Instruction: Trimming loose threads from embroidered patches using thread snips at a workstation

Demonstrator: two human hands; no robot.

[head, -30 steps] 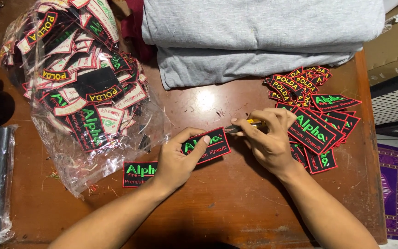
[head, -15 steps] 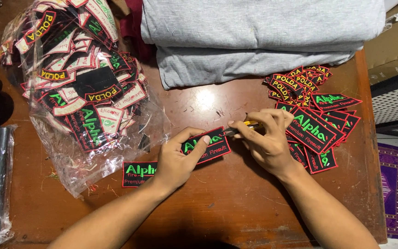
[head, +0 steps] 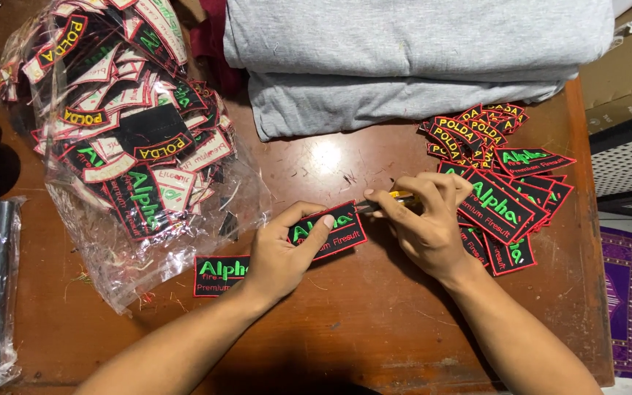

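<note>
left hand [head: 279, 252] pinning black patch [head: 329, 230] on wooden table [head: 374, 329], right hand [head: 426, 219] gripping small yellow tool [head: 396, 197]

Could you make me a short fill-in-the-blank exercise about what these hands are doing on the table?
1. The left hand presses a black embroidered patch flat on the ____ table.
2. The right hand holds a small tool with a ____ handle at the patch's edge.
3. The clear plastic bag of patches lies on the person's ____ side.
4. The folded cloth is ____.

Missing words: wooden; yellow; left; grey
</note>
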